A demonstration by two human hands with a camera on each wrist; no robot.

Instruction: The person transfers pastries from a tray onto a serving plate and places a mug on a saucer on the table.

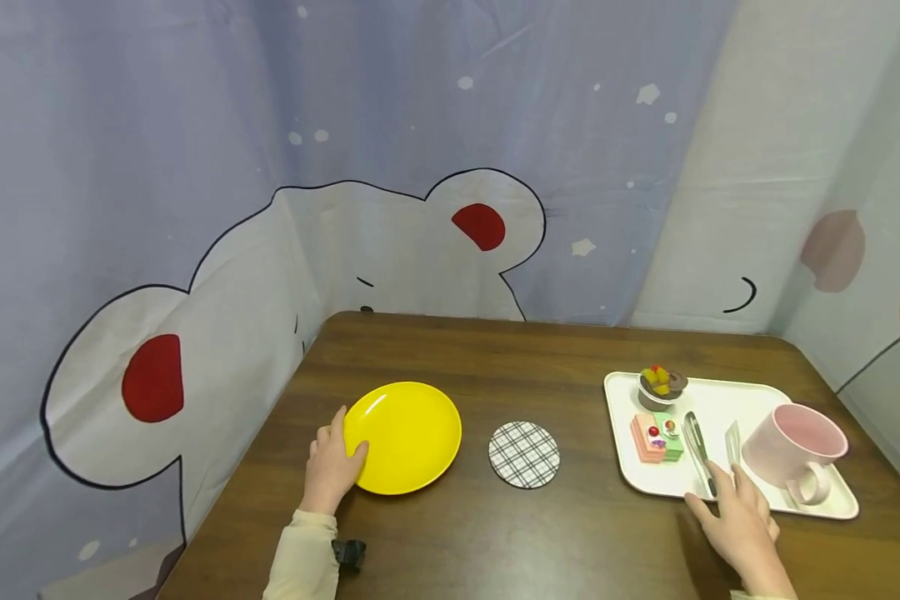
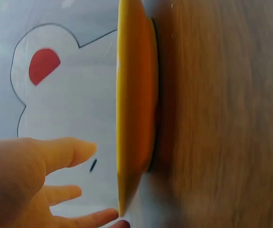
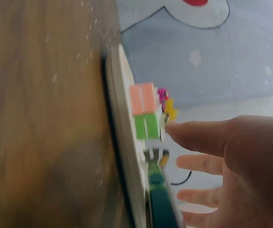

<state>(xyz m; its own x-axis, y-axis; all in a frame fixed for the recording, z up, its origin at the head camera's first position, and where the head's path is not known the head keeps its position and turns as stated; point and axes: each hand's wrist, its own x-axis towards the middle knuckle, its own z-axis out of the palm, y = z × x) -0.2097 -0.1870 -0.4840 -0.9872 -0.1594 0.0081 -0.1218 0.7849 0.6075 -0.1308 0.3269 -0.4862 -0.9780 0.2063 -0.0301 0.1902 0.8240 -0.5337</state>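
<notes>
The left hand [image 1: 332, 467] is at the left rim of a yellow plate [image 1: 412, 437], fingers spread; in the left wrist view the hand [image 2: 46, 180] is beside the plate [image 2: 134, 104], its fingers reaching the rim. Over the front edge of a white tray [image 1: 735, 392] is the right hand [image 1: 741, 521], fingers extended near the utensils [image 1: 696, 442]. In the right wrist view that hand [image 3: 212, 166] holds nothing, its thumb near the pink and green cake pieces [image 3: 143, 99]. A green-handled fork [image 3: 160, 194] lies on the tray below them.
A checked round coaster [image 1: 524, 454] lies between plate and tray. On the tray stand a pink mug [image 1: 783, 446] at the right and a dessert cup [image 1: 656, 396] at the back left. A printed curtain [image 1: 390, 100] hangs behind the table.
</notes>
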